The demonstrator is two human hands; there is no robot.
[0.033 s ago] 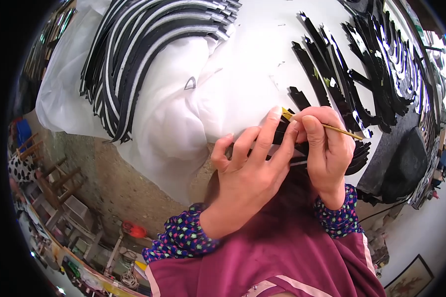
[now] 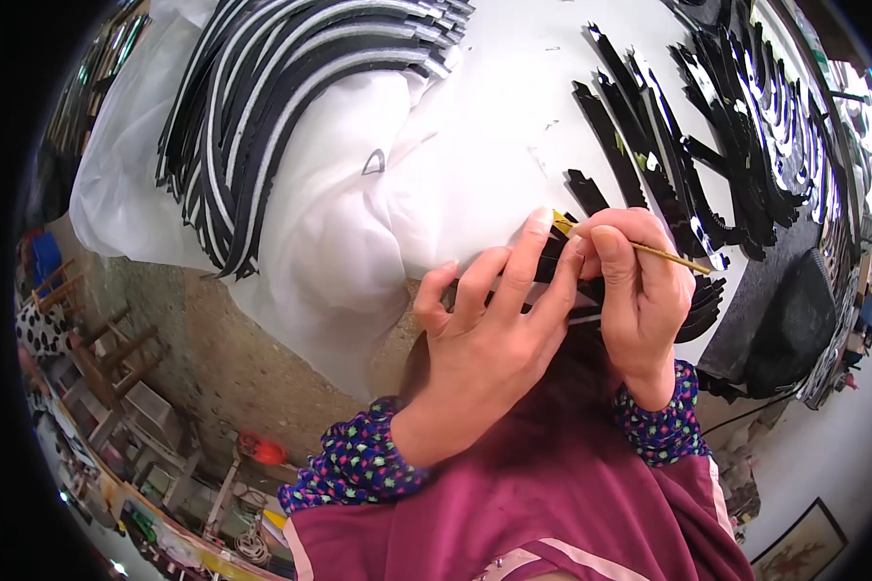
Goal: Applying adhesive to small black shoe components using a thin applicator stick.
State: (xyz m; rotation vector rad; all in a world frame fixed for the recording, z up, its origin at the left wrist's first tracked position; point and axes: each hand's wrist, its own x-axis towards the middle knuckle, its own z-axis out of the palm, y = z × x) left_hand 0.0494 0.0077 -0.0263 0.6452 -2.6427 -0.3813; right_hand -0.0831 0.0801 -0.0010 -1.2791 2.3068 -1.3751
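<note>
Gold-coloured stick [image 2: 670, 258], thin, straight, pinched in right hand [image 2: 641, 295]; left hand [image 2: 499, 339] over black piece [image 2: 549, 259], grip unclear.

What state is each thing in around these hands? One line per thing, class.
Left hand: fingers bent and spread over black piece
Right hand: closed on thin stick
Thin stick: held at a slant
Black piece: partly covered by fingers
Grey-striped strips: curved, bundled
White sheet: crumpled, hanging over the edge
Black strips: laid out, some overlapping
</note>
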